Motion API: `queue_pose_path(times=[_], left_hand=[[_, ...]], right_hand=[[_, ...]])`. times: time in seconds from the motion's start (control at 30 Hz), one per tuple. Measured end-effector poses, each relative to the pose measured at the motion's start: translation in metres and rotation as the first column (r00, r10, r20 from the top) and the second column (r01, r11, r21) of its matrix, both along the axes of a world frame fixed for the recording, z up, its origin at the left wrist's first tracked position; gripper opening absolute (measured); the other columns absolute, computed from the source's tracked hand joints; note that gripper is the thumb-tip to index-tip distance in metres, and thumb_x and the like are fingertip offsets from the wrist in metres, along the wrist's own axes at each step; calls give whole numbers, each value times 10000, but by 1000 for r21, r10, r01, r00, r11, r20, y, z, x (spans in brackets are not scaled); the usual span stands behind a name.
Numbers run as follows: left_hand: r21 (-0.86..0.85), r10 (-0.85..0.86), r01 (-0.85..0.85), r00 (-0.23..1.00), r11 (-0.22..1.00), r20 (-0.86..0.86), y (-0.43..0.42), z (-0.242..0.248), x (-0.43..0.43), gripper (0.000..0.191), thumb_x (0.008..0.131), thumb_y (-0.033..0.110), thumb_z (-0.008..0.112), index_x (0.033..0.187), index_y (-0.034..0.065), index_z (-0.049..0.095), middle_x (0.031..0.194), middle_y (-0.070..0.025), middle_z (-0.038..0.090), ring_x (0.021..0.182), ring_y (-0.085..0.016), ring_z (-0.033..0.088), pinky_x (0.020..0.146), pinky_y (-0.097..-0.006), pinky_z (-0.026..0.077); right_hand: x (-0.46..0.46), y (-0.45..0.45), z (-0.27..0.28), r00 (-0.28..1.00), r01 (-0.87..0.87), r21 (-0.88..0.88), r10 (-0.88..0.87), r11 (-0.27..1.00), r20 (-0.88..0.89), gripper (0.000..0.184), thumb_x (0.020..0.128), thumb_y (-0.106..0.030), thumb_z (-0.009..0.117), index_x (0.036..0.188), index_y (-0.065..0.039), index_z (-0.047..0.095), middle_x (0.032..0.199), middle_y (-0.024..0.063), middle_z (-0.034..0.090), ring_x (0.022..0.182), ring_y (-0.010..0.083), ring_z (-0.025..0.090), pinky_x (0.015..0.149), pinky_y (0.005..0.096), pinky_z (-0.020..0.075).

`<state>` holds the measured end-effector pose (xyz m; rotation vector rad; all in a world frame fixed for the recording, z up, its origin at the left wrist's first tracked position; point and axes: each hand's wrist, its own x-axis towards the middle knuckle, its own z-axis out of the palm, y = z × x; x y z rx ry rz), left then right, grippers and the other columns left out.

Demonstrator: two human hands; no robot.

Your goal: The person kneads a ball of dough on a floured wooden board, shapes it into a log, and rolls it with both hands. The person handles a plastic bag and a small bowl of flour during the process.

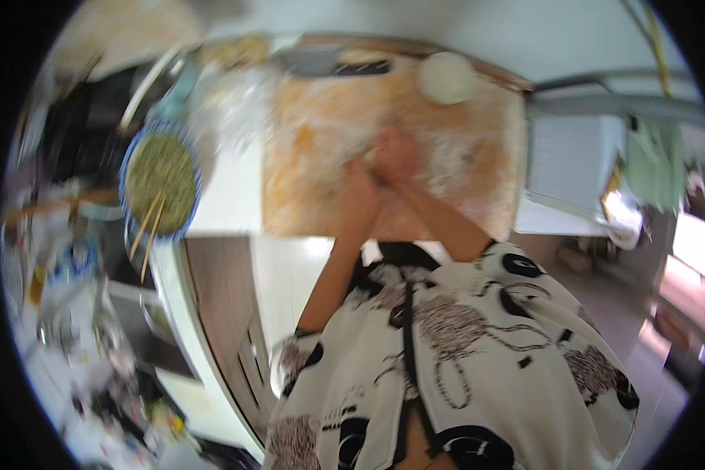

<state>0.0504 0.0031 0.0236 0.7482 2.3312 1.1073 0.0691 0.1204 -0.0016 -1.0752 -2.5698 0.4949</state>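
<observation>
My left hand [361, 185] and my right hand [398, 154] meet over the middle of a flour-dusted wooden board [317, 202]. Their fingers are bent towards each other and touch or nearly touch. A small pale patch [372, 156] shows between them, but motion blur hides what it is and how the fingers lie. Beyond the hands, a round whitish thing [446, 77] rests near the board's far right edge. A cleaver with a broad grey blade [308, 61] and a black handle [361, 67] lies along the far edge.
To the left stands a blue-and-white bowl [196, 176] of green chopped mixture [160, 170], with two chopsticks [145, 226] leaning over its rim. A clear plastic bag [235, 108] lies between bowl and board. At right is a pale box-like thing [570, 161]. Cluttered counter items [76, 317] fill the lower left.
</observation>
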Motion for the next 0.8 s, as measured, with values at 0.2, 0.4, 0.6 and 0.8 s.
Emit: queue_pose_path(times=[0.2, 0.4, 0.6, 0.8], left_hand=[[-59, -147, 151, 987, 987, 72, 29, -26, -47, 485, 717, 82, 613, 1180, -34, 524, 1089, -260, 563, 990, -425, 536, 864, -474, 437], [183, -304, 297, 952, 937, 16, -4, 37, -22, 456, 694, 42, 660, 1130, -19, 542, 1115, -220, 545, 1032, -408, 528, 880, -441, 441], [43, -345, 383, 870, 923, -352, -43, 15, 33, 476, 680, 29, 666, 1142, -4, 555, 1165, -187, 530, 1071, -368, 517, 924, -446, 416], [7, -270, 302, 860, 953, -432, -5, 20, -4, 445, 682, 67, 664, 1119, 22, 594, 1013, -156, 545, 946, -337, 532, 813, -421, 432]], right_hand=[[-25, 14, 13, 970, 122, -154, -150, 981, -192, 253, 800, -299, 548, 704, -75, 617, 686, 171, 611, 648, 403, 577, 610, 500, 458], [28, -17, 64, 916, 173, -523, -332, 834, -225, 207, 825, -223, 540, 811, -24, 597, 783, 214, 594, 768, 397, 571, 698, 485, 449], [92, -61, 29, 994, -107, -137, 101, 985, -53, 159, 813, -194, 553, 865, -46, 582, 880, 197, 580, 909, 370, 535, 806, 492, 417], [40, -17, 21, 995, 87, -143, -92, 986, -25, 135, 803, -180, 563, 794, -46, 552, 826, 206, 582, 848, 394, 548, 716, 535, 415]])
